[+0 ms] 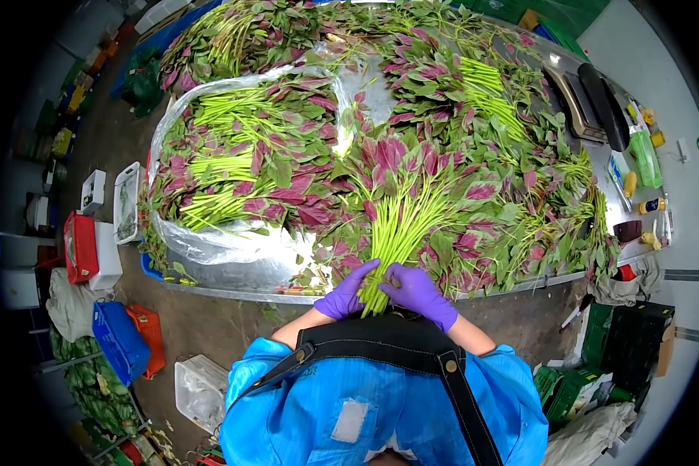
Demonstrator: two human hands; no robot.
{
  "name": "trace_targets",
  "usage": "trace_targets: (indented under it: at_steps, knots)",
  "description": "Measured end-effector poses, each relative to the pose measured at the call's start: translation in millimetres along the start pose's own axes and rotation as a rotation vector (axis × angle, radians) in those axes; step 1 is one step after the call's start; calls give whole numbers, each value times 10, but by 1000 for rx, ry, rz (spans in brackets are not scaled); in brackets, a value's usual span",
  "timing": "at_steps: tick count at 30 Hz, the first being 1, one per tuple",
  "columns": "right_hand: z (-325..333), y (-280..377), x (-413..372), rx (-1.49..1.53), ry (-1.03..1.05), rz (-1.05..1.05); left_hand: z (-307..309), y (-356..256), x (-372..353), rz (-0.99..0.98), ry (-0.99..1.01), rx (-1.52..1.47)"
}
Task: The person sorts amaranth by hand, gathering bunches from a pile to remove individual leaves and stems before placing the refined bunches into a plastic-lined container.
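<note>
My left hand (349,293) and my right hand (419,293), both in purple gloves, are closed around the lower stems of a bunch of red-and-green leafy stems (400,221). The bunch fans out away from me, its leaves over the table's near middle. To its left, stacked bunches (229,167) lie inside a clear plastic liner (210,247). Loose leafy stems (512,233) spread to the right of the held bunch. More bunches with pale green stems (493,93) lie behind it.
The metal table (276,283) has its near edge just beyond my body. At the right stand a scale (579,105) and a yellow-labelled bottle (652,206). Blue (121,342) and red (81,247) crates are on the left, green crates (563,392) at the lower right.
</note>
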State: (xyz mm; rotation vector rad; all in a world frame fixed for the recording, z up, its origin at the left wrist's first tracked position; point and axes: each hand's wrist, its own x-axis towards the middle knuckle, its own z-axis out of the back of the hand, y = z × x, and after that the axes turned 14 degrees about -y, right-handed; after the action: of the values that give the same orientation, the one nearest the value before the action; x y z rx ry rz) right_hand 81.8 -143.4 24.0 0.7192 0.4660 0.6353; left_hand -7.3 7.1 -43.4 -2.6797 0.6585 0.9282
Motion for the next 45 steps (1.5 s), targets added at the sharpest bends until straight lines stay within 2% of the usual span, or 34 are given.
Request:
trace_targets:
  at_steps: [2,4,5,7,8,9,10,11,12,14,15,17,19,21,22,24,26,27,28,30,31,33,35,36,37,38,40,43,45]
  knots:
    - [-54,-74,-31,49,21,38,-73,33,9,-9,-41,6]
    - [43,-65,-82,293,354,104,-214,-14,-34,-23,-80,11]
    - [89,-66,-120,292,355,105,-247,-47,-47,17,-1,28]
    - [232,-80,-211,702,590,221,-324,-84,-88,52,79,41]
    - [375,-85,-241,779,606,-2,-372,-89,-108,62,61,33]
    - [377,-92,-210,777,610,-2,-395,-87,-114,72,44,26]
    - [370,-113,-171,775,380,-146,-358,-70,-93,71,45,24]
    - [358,-140,-130,765,147,-286,-289,-42,-53,-24,-34,88]
    - [296,-156,-73,764,146,-287,-248,-21,-27,-118,-113,153]
    - [120,-119,75,344,-167,-156,-241,-28,-19,-86,-132,147]
    - [86,-52,127,344,-169,-157,-231,-30,-23,-55,-155,139]
    - [53,56,220,-22,-57,-133,-95,-13,52,-65,-134,89]
    - [-72,-66,236,51,-67,-49,-225,-14,-53,-76,-115,34]
    - [-115,-72,224,92,99,20,-543,34,-318,-785,-68,776]
    - [-73,-66,181,91,99,22,-514,5,-257,-787,-68,776]
    - [164,-54,31,544,752,-110,-382,-99,-67,-78,-85,83]
    - [524,-35,-92,667,755,-136,-327,-129,-35,-34,-14,46]
    - [599,-214,-128,620,604,-230,-295,-133,-15,14,58,11]
    - [643,-434,-152,570,450,-320,-238,-110,36,-72,-7,115]
    - [755,-704,-37,-241,-78,-178,-302,-110,-36,-49,6,167]
    - [776,-682,-11,-243,-79,-176,-323,-113,-63,-23,14,221]
    - [781,-480,16,-478,-272,-151,-323,-121,-64,-25,21,228]
    - [518,-282,69,-165,-333,118,-336,-111,-59,-26,26,232]
    - [396,-116,95,-59,-214,49,-362,-99,-61,-23,26,173]
    - [295,10,129,-79,-153,9,-377,-92,-62,-22,25,115]
    - [119,-24,149,-101,-220,104,-356,-85,-53,-22,22,116]
    - [-84,-138,206,-39,-194,114,-268,-78,-17,-32,-83,80]
    - [-108,-91,162,-4,-222,183,-199,-83,-2,-40,-83,189]
    - [33,-1,79,290,136,146,-265,-60,9,-74,-93,156]
